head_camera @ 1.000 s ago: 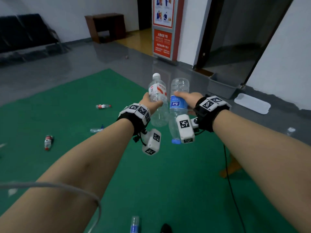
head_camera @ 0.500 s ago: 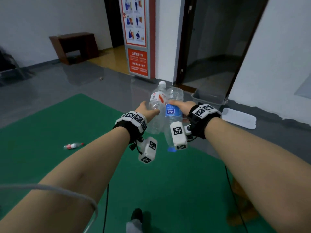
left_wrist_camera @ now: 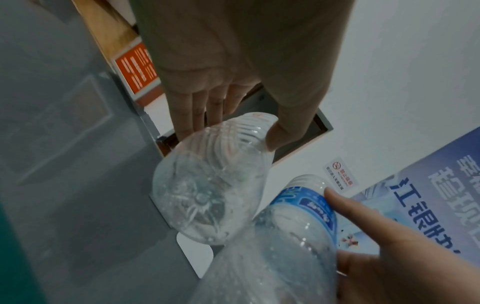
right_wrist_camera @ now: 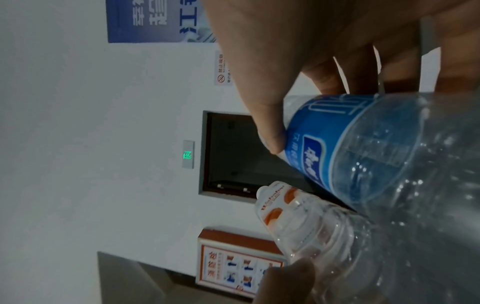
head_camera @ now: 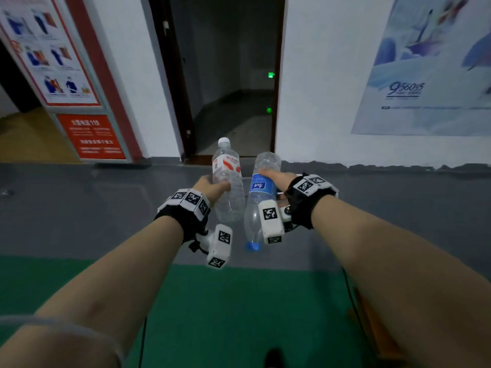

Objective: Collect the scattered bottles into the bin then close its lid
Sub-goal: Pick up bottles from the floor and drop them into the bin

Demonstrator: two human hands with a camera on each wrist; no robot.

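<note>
Gripping a clear bottle each, both hands are held out side by side above the grey floor point(head_camera: 79, 216). The left hand point(head_camera: 210, 185) curls fingers and thumb round the red-label bottle point(head_camera: 228, 181), which stands upright with its white cap on top. The right hand point(head_camera: 276, 177) wraps round the blue-label bottle point(head_camera: 259, 197), turned upside down so that its blue cap hangs lowest. The two bottles sit just beside each other, and from the wrist views their bodies seem to touch. On the floor beyond them the left wrist view shows a pale flat panel point(left_wrist_camera: 194, 257), partly hidden behind the bottles. Nearer lies the edge of a green mat point(head_camera: 239, 314). Far ahead, a dark doorway point(head_camera: 228, 75) opens in the white wall, with a red notice board point(head_camera: 66, 75) to its left and a blue poster point(head_camera: 425, 70) to its right.
</note>
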